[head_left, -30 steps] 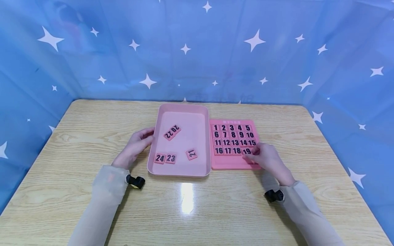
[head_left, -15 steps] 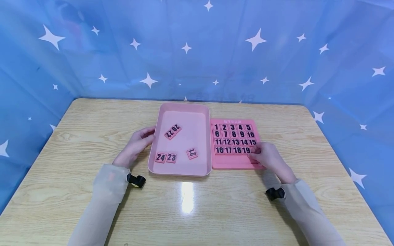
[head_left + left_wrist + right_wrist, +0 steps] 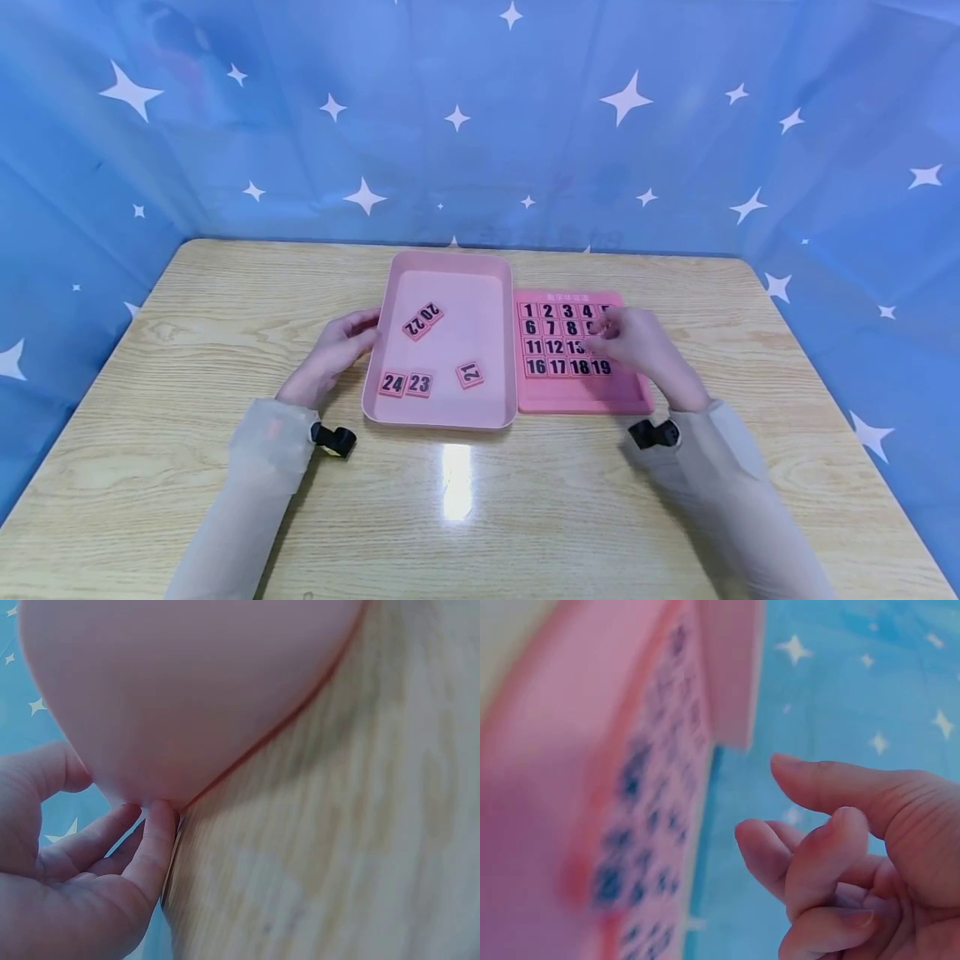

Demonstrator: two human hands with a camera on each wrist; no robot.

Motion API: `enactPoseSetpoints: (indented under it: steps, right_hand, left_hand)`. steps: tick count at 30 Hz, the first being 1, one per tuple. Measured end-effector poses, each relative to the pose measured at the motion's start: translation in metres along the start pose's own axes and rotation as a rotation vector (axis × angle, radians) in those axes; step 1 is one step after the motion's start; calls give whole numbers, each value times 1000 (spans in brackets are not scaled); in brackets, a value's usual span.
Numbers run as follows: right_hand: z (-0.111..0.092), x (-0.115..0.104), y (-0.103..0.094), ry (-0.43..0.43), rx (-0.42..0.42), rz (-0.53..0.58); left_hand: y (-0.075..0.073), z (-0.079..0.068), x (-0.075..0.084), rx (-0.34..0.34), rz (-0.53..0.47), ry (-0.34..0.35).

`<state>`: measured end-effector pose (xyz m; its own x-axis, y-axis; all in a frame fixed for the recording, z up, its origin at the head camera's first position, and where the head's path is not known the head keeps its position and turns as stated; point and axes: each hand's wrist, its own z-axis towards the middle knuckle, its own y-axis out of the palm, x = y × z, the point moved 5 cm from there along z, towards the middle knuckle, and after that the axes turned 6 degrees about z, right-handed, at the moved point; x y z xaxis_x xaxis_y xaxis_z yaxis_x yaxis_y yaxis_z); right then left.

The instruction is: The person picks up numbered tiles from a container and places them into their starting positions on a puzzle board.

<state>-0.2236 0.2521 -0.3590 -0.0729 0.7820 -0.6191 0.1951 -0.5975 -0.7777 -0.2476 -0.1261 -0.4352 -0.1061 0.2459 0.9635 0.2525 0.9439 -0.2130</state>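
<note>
My left hand (image 3: 333, 350) rests against the outer left wall of a pink tray (image 3: 440, 421); in the left wrist view its thumb is at the rim and its fingertips touch the wall (image 3: 172, 712). Inside the tray lie number tiles 20 (image 3: 430, 312), 22 (image 3: 416, 326), 24 (image 3: 392, 384), 23 (image 3: 419, 384) and 21 (image 3: 469, 375). My right hand (image 3: 637, 337) is over the right side of a pink number board (image 3: 570, 400), hiding some tiles. In the right wrist view its fingers bend loosely and hold nothing. Tile 19 (image 3: 602, 367) ends the board's fourth row.
The board stands right beside the tray's right wall on a wood-grain table (image 3: 262, 283). A blue curtain with white stars (image 3: 480, 150) hangs behind the table. Each wrist wears a small black camera (image 3: 335, 441) over a pale sleeve.
Tile 19, tilted under my right fingers at first, now lies straight in its row. My right hand has let go of it and moved up over the board. The left hand stays at the tray.
</note>
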Motion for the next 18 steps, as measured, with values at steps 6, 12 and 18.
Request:
enactPoseSetpoints:
  steps: [6,12,18]
  right_hand:
    - [31,-44,13,-51,-16,48]
    - [61,-83,38,-121,-77,125]
    - [87,-115,62,-134,-144,185]
  left_hand:
    - [0,0,-2,2,17,-16]
    - [0,-1,-4,5,30,-32]
    - [-1,-2,-5,4,30,-27]
